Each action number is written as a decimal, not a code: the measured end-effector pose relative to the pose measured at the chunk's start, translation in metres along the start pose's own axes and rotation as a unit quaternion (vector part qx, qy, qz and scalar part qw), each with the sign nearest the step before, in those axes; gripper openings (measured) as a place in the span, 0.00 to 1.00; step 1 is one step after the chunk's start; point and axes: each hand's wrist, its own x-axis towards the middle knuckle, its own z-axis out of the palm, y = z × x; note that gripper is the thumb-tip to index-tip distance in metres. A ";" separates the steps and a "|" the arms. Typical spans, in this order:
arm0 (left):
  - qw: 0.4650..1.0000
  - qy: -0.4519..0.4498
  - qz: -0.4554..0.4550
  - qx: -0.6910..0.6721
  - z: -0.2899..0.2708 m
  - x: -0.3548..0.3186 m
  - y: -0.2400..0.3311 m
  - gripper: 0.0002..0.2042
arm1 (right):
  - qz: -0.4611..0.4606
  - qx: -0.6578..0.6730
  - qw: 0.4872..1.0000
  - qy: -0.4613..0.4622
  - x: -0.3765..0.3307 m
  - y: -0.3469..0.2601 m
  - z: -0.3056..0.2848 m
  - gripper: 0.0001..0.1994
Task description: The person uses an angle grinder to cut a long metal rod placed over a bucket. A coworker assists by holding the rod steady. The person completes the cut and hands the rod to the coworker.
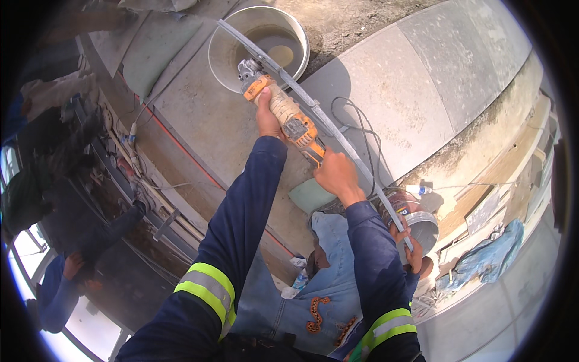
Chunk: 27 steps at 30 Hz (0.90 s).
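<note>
An angle grinder (284,112) with an orange housing and a taped, dusty body lies slantwise in my two hands. My left hand (267,118) wraps its body just behind the metal head. Farther back, my right hand (339,176) grips the orange rear handle. Alongside runs a long grey metal bar (344,143), its far end above a bucket (215,60) holding murky liquid. The grinder's head is close to the bar over the bucket's near rim; I cannot tell if they touch. Another person's hands (413,254) hold the bar's near end.
Grey slabs (401,84) lie at the right, with a dark loose cable (375,136) across them. A second bucket (426,232) stands near the other person's hands. Boards and a blue sheet (494,250) lie far right. At left, another person's hand (73,265) shows.
</note>
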 end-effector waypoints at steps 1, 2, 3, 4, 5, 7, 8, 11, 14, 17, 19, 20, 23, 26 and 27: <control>1.000 -0.001 -0.001 -0.001 0.000 0.000 0.000 0.29 | 0.000 0.003 1.000 0.002 0.000 0.000 0.001 0.23; 1.000 -0.002 -0.003 -0.001 0.000 0.000 0.000 0.30 | -0.001 0.006 1.000 0.004 0.001 0.001 0.001 0.23; 1.000 -0.003 -0.004 -0.002 0.000 0.001 -0.001 0.30 | -0.001 0.009 1.000 0.007 0.001 0.001 0.002 0.23; 1.000 -0.001 -0.001 0.004 -0.001 0.001 0.000 0.30 | 0.000 0.008 1.000 0.003 0.002 0.000 0.002 0.23; 1.000 0.000 0.003 0.010 -0.002 0.002 0.000 0.30 | 0.000 0.007 1.000 -0.001 0.002 -0.001 0.001 0.23; 1.000 0.000 0.009 0.016 -0.002 0.003 0.001 0.30 | -0.001 0.005 1.000 -0.004 0.003 -0.002 0.000 0.23; 1.000 -0.003 0.011 0.018 -0.002 0.004 0.001 0.30 | -0.003 0.003 1.000 -0.004 0.004 -0.001 0.001 0.23; 1.000 -0.005 0.010 0.018 -0.002 0.004 0.002 0.30 | -0.003 0.003 1.000 -0.004 0.005 0.000 0.002 0.23; 1.000 0.002 0.007 0.019 0.000 0.002 0.003 0.30 | 0.001 0.006 1.000 -0.004 0.007 -0.001 0.003 0.23; 1.000 0.001 0.015 0.022 0.000 0.003 0.004 0.29 | 0.002 0.004 1.000 -0.008 0.007 -0.004 0.000 0.23; 1.000 -0.001 0.017 0.022 0.000 0.004 0.005 0.28 | 0.002 0.003 1.000 -0.009 0.008 -0.005 0.000 0.23; 1.000 0.000 0.014 0.021 0.000 0.005 0.005 0.28 | 0.002 0.003 1.000 -0.008 0.008 -0.004 0.001 0.23; 1.000 -0.003 0.007 0.015 -0.002 0.008 0.005 0.27 | 0.001 0.003 1.000 -0.006 0.011 -0.004 0.003 0.23; 1.000 -0.002 0.009 0.018 -0.002 0.009 0.005 0.27 | 0.001 0.000 1.000 -0.004 0.013 -0.003 0.005 0.23; 1.000 0.000 0.012 0.021 -0.002 0.010 0.004 0.27 | 0.001 -0.001 1.000 -0.003 0.013 -0.003 0.005 0.23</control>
